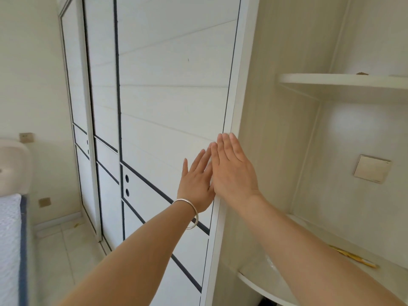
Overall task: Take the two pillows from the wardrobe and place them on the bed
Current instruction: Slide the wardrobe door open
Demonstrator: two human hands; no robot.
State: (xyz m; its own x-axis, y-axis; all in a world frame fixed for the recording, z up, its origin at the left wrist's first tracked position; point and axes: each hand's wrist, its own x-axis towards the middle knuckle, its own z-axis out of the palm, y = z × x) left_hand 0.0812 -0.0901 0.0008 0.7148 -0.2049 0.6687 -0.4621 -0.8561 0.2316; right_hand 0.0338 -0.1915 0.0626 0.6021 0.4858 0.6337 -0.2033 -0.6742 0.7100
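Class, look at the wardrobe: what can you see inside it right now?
Nothing. The wardrobe door is shut, with both hands, left hand and right hand, flat and open near its right edge. Whatever is stored behind the door stays hidden.

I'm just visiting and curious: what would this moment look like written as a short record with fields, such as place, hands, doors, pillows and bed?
place: a bedroom, facing a white wardrobe door with dark trim lines
left hand: open and flat against the door near its right edge, a silver bangle on the wrist
right hand: open and flat, beside the left one, at the door's right edge
wardrobe: shut, as far as it shows
pillows: none in view
bed: its corner shows at the far left
shelves: to the right of the wardrobe
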